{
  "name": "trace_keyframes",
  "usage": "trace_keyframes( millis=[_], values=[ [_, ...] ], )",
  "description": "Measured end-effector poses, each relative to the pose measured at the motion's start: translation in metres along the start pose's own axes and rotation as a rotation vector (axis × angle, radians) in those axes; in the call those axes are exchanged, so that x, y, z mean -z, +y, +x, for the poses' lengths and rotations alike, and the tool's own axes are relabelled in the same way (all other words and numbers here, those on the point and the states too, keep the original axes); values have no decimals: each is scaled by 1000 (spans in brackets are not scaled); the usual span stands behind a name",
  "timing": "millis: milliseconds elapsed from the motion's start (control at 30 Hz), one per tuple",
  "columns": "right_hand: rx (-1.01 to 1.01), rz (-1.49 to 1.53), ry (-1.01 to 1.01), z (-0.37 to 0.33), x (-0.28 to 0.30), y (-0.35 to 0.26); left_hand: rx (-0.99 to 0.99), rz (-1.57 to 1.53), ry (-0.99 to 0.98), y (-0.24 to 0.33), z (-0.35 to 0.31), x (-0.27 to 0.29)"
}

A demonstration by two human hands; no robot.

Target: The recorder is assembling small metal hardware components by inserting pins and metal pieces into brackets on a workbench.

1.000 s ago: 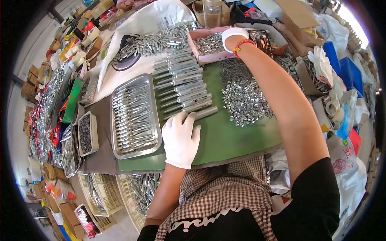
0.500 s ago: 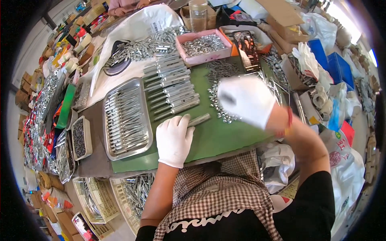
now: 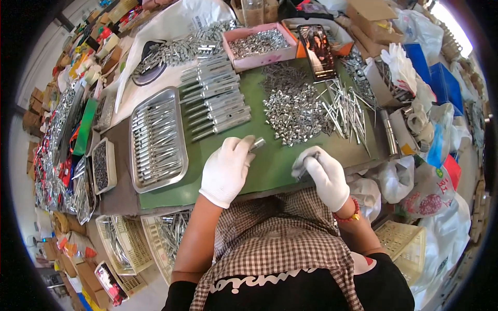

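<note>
My left hand (image 3: 224, 168), in a white glove, is closed around a short metal tube (image 3: 259, 143) whose end sticks out past the fingertips. To its right, my gloved right hand (image 3: 326, 179) hangs over the green mat's near edge, fingers curled together. Something small and dark shows at those fingertips, too small to name. Beyond the hands lies a heap of small shiny metal caps (image 3: 293, 116), with thin metal rods (image 3: 350, 116) to its right and dark little pins (image 3: 282, 78) behind it. Several metal tubes with rods in them (image 3: 218, 98) form a row ahead of my left hand.
A steel tray (image 3: 184, 155) of metal rods sits left on the green mat (image 3: 168, 200). A pink box (image 3: 259, 62) of small metal parts and a propped phone (image 3: 317, 54) stand at the back. Plastic baskets (image 3: 134, 249) are below the table's edge.
My right hand has come back from over the cap heap toward the near edge, its fingers now curled together. My left hand has tilted up slightly, still holding the tube.
</note>
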State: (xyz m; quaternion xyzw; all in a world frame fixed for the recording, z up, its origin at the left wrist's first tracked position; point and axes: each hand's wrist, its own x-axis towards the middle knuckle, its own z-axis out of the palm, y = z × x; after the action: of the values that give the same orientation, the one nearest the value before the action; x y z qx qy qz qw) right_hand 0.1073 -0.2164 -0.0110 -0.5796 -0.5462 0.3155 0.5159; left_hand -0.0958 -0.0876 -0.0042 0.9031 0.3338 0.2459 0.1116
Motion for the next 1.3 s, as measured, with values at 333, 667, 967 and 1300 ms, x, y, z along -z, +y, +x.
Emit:
trace_keyframes(
  millis=[333,667,967,1300],
  values=[
    [-435,319,-26,6,-4,-22,-227,107,-259,48,8,20],
    [-396,-18,-8,1,2,-12,-113,-62,-180,38,-4,12],
    [-229,-52,40,-1,-1,-1,-60,-98,-174,40,-4,5],
    [-75,-719,349,15,26,16,-23,37,-205,47,-6,-5]
  ],
)
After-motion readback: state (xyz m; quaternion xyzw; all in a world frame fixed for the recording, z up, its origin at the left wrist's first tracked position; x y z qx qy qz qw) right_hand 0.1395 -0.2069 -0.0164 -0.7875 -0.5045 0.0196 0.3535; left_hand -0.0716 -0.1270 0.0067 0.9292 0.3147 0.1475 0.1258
